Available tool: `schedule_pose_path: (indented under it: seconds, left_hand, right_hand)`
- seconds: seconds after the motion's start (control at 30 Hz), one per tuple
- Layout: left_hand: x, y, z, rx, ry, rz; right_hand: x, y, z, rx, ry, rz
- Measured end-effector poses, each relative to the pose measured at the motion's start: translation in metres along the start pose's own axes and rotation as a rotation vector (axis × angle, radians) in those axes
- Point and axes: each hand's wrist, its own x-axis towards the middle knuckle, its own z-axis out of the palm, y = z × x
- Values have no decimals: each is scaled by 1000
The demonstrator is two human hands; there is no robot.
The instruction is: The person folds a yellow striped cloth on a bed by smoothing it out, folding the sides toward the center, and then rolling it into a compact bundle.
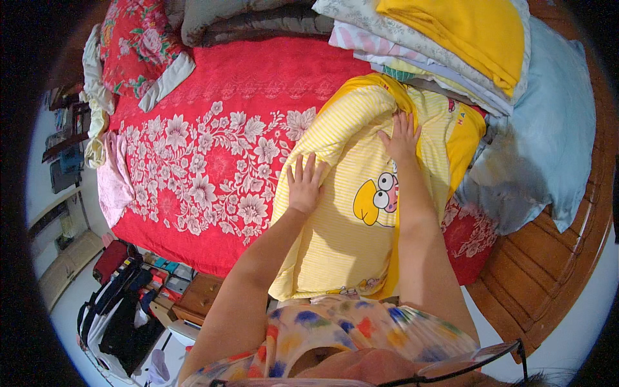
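Observation:
A yellow-and-white striped quilt with cartoon prints (353, 242) lies folded over on a red floral bedspread (217, 164), at the near edge of the bed. My left hand (305, 184) rests flat on the quilt's left part, fingers spread. Farther up and to the right, my right hand (401, 135) presses on it beside a plain yellow band, also with fingers apart. Neither hand grips the cloth as far as can be seen. My right forearm covers part of the cartoon face.
Folded bedding topped by a yellow cloth (459, 38) is stacked at the back right, beside a light blue pillow (546, 126). A red floral pillow (138, 53) lies back left, a dark quilt (256, 24) at the back. The wooden headboard (537, 271) curves along the right.

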Motion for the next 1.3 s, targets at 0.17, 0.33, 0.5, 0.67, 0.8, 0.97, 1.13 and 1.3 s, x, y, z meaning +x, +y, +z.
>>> schedule_pose_path:
  seconds: [0.17,0.33,0.5,0.67,0.8,0.97,1.13,1.3]
  left_hand:
    - [54,34,-21,-186,218,244]
    - [118,25,-28,-52,184,18]
    - [145,-29,-75,-470,-48,-225]
    - [144,-109,-83,-871,98,38]
    - [147,-107,-77,-1395,-95,-420]
    - [121,-58,-73,-101,595,-47]
    - [75,-21,-45,54,295,121]
    - [89,-66,-28,139,179,-19]
  right_hand:
    - [0,4,5,31,56,-23]
    - [2,6,13,42,164,-75]
    - [1,14,17,35,190,-93]
    - [3,11,20,60,278,-138]
    - [4,13,22,20,260,-138]
    - [2,13,18,24,214,-122]
    - [3,12,21,-7,224,-112]
    - [1,11,19,-4,225,-118]
